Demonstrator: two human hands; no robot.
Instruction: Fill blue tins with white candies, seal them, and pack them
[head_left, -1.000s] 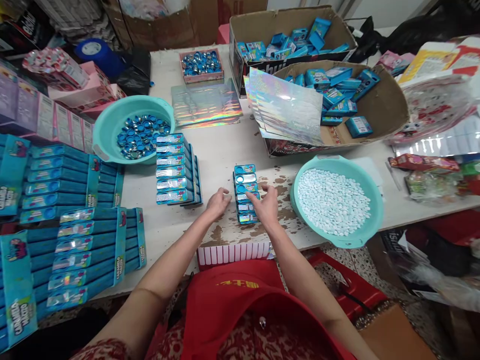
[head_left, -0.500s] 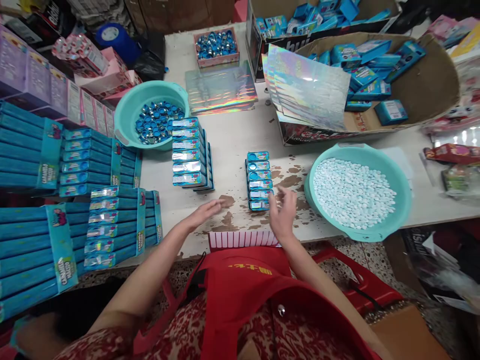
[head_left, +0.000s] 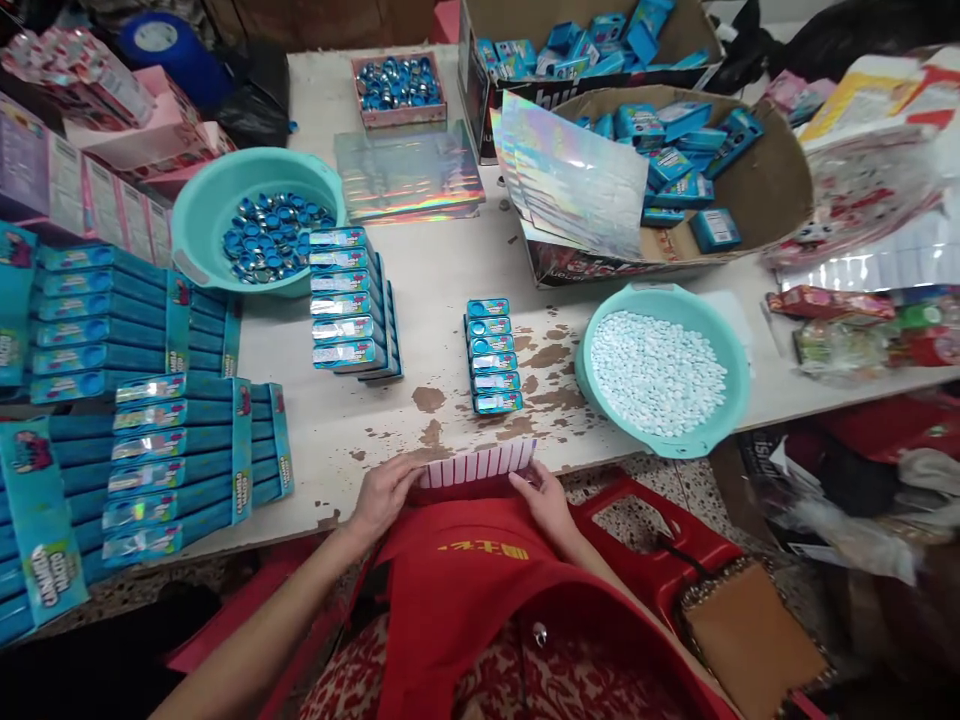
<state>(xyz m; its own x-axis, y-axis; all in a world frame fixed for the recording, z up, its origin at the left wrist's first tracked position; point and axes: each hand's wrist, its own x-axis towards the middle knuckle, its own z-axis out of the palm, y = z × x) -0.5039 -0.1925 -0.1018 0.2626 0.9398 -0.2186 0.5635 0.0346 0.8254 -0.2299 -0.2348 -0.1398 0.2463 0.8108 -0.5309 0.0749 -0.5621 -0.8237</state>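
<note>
A strip of white rectangles with dark pink gaps [head_left: 476,466] stands at the table's front edge, against the red apron. My left hand [head_left: 384,492] grips its left end with bent fingers. At the right end my right hand [head_left: 546,497] holds it, thumb toward me and fingers behind. Just beyond the strip stands a short row of small blue boxes [head_left: 495,382]. Farther left is a larger block of the same blue boxes [head_left: 343,328], with shiny patches on their tops.
To the right sits a turquoise basin [head_left: 739,385] of small white candies. Another turquoise basin [head_left: 195,215] holds blue-and-silver caps. Blue cartons lie in an open cardboard box [head_left: 780,190], with shiny sheets [head_left: 570,175] on its edge. Blue packs [head_left: 150,470] crowd the left side.
Both hands have come down and toward me, from open above the table to the ends of the strip. The camera view has shifted to the right.
</note>
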